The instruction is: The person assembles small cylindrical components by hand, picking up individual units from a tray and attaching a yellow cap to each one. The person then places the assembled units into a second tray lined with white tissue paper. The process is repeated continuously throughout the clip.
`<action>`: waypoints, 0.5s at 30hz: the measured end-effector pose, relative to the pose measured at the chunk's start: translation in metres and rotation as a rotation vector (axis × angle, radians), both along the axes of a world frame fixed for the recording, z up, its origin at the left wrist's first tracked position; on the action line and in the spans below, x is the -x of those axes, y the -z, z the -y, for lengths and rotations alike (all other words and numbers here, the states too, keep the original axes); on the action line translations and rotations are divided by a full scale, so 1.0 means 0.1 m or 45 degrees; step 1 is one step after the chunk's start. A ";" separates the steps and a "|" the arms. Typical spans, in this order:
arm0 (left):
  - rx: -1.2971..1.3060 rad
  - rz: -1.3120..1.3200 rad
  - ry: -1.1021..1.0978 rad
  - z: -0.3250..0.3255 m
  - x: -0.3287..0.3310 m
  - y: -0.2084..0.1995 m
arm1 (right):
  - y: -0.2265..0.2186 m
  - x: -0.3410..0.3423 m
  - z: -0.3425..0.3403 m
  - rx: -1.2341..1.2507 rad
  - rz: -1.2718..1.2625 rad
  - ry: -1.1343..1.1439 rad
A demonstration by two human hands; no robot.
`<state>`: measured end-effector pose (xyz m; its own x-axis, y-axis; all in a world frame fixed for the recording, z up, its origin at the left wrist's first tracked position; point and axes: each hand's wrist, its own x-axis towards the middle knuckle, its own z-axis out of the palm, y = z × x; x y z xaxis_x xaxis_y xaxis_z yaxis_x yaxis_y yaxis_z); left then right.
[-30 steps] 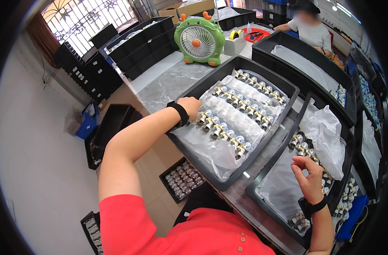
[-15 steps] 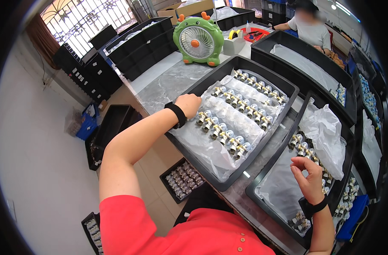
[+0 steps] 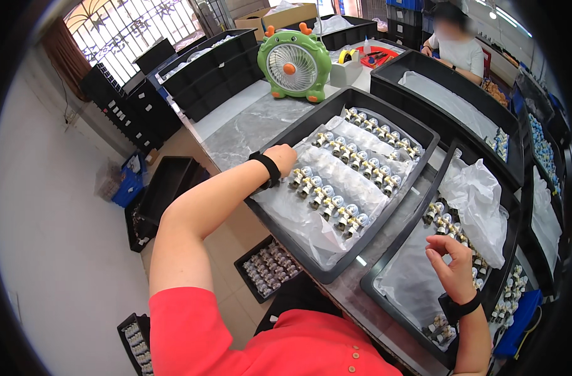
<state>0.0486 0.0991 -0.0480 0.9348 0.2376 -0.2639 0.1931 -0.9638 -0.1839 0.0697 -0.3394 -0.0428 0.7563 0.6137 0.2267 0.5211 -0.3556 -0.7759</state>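
A black tray (image 3: 336,273) in front of me holds rows of small white-and-gold figurines with clear round heads (image 3: 325,198), separated by strips of thin white paper (image 3: 339,170). My left hand (image 3: 281,160) is over this tray's left edge, by the end of a figurine row. Its fingers are curled down, and what they hold, if anything, is hidden. Above a second black tray (image 3: 377,276) on the right hovers my right hand (image 3: 452,266). Its thumb and fingers curve apart, with nothing visible between them. Beneath it are more figurines (image 3: 446,223) and crumpled white paper (image 3: 477,200).
A green animal-shaped fan (image 3: 293,62) stands at the table's back, beside a tape dispenser (image 3: 345,72) and a red tool tray (image 3: 379,56). Stacked black trays (image 3: 220,81) flank it. Another person (image 3: 458,50) sits at the far right. Figurine trays (image 3: 267,268) rest on the floor.
My left hand has shifted very slightly and stays at the tray's left edge. My right hand has barely moved. The other person's arms have drawn in toward the body.
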 end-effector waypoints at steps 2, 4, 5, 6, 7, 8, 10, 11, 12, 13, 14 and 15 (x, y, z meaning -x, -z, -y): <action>0.027 -0.012 -0.010 -0.04 -0.03 -0.01 | -0.01 0.00 0.00 -0.006 0.003 -0.007; 0.043 -0.028 0.000 -0.07 -0.06 -0.02 | -0.01 0.01 0.00 -0.006 -0.004 -0.008; 0.055 0.002 -0.006 -0.09 -0.06 -0.01 | -0.03 0.01 -0.01 -0.003 -0.008 -0.009; 0.067 0.031 -0.011 -0.11 -0.07 0.01 | -0.03 0.01 -0.01 -0.001 -0.013 -0.010; 0.078 0.061 -0.017 -0.12 -0.07 0.02 | -0.03 0.01 -0.01 0.003 -0.017 -0.009; 0.084 0.056 -0.023 -0.13 -0.09 0.04 | -0.03 0.01 -0.01 0.011 -0.017 -0.007; 0.094 0.045 -0.038 -0.13 -0.12 0.08 | -0.04 0.01 -0.01 0.016 -0.015 -0.008; 0.106 0.050 -0.030 -0.14 -0.12 0.10 | -0.03 0.01 -0.01 0.014 -0.015 -0.011; 0.118 0.055 -0.023 -0.15 -0.12 0.11 | -0.03 0.01 -0.01 0.011 -0.015 -0.015; 0.129 0.060 -0.020 -0.16 -0.10 0.11 | -0.02 0.01 -0.02 0.011 -0.012 -0.017; 0.152 0.070 -0.040 -0.17 -0.07 0.10 | -0.02 0.00 -0.03 0.010 -0.009 -0.022; 0.183 0.080 -0.050 -0.13 -0.04 0.04 | -0.01 -0.01 -0.02 0.017 -0.007 -0.017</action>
<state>0.0525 0.1124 -0.0523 0.9412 0.2387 -0.2392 0.2382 -0.9707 -0.0312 0.0704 -0.3372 -0.0419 0.7492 0.6265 0.2147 0.5218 -0.3587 -0.7740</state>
